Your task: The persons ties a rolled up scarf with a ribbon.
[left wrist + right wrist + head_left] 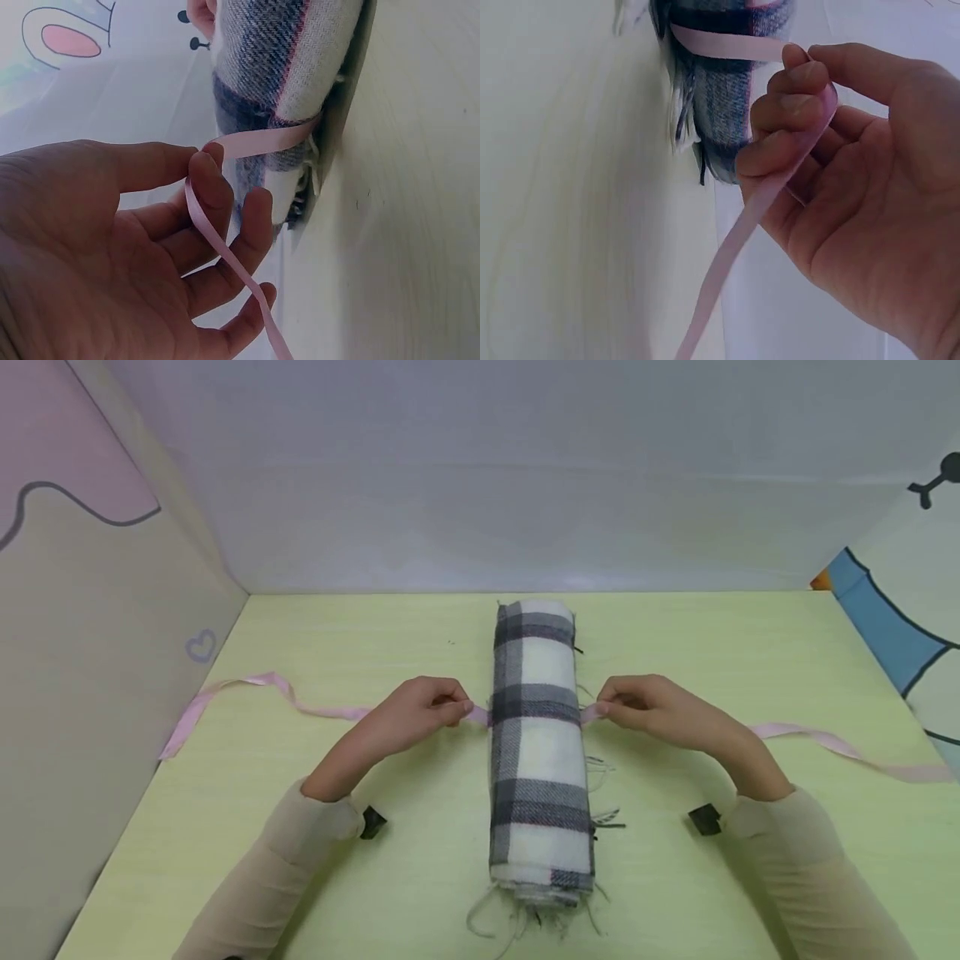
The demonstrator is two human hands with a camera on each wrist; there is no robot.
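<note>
1. A pale yellow-green table (315, 868) with a faint wood grain carries everything
2. A rolled plaid scarf (540, 752) lies lengthwise at its middle, fringe at the near end
3. A pink ribbon (247, 689) trails across the surface to both sides

Rolled plaid scarf (540, 752) with pink ribbon (322, 710) passing under it, on the desk.
Scarf: white with grey checks, rolled tight, lying lengthwise away from the viewer, fringe at near end. Ribbon: thin, pale pink, runs crosswise beneath the roll's middle, both ends trailing out left and right.
</note>
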